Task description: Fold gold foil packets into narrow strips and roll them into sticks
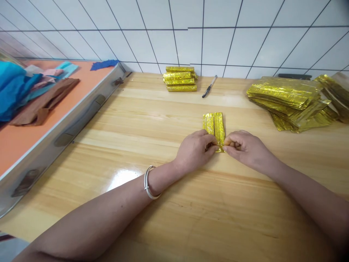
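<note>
A small gold foil packet (219, 125) lies on the wooden table, its near end between my two hands. My left hand (196, 149) pinches the left side of that end with thumb and forefinger. From the other side, my right hand (244, 148) grips the right corner, its fingers curled in. The packet's near edge looks folded or rolled over between the fingertips. Part of its lower left is hidden behind my left fingers. A silver bangle (148, 183) circles my left wrist.
Rolled gold foil pieces (180, 79) are stacked by the tiled wall, beside a pen (209, 86). A heap of flat gold foil packets (283, 96) lies at the right. Leftward, an orange-surfaced case (89, 78) with metal edges bears blue cloth (12, 85) and brown cloth (46, 102).
</note>
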### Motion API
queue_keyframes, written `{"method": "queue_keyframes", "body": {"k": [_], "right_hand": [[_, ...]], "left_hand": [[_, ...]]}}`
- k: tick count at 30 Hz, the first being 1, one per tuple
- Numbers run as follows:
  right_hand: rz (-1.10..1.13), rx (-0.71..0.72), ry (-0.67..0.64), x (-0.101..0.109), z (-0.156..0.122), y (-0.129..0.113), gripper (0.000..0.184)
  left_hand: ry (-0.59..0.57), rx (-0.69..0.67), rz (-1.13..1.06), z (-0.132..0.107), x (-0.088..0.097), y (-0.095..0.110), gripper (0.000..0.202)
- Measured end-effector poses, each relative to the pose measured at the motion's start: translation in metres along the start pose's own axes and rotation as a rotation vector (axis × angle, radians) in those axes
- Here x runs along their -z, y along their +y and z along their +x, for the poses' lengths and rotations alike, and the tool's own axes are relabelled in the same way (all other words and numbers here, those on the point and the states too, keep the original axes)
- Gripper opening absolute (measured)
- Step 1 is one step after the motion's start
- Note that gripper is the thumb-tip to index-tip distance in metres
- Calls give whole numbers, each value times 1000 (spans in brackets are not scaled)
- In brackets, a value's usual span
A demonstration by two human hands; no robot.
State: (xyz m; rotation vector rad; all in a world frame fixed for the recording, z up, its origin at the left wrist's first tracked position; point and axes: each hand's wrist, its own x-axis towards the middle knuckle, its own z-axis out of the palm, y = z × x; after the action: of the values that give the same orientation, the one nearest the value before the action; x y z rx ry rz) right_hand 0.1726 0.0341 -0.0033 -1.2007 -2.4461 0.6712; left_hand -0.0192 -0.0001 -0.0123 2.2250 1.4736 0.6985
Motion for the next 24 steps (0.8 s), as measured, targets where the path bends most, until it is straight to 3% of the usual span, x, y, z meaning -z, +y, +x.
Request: {"method": "queue_keyframes", "body": {"k": [8,13,18,24], "right_hand": [[37,-27,49,-2,-3,1,2],[42,37,49,-4,-3,5,3],[-5,113,34,-4,-2,8,3],[-31,113,35,-4,-2,9,4]], "left_hand": [[26,20,31,-2,-2,1,9],[71,-10,133,-5,-2,5,11],[-15,-160,334,-5,0,8,18],[-93,-195,359,-6,2,5,22]]}}
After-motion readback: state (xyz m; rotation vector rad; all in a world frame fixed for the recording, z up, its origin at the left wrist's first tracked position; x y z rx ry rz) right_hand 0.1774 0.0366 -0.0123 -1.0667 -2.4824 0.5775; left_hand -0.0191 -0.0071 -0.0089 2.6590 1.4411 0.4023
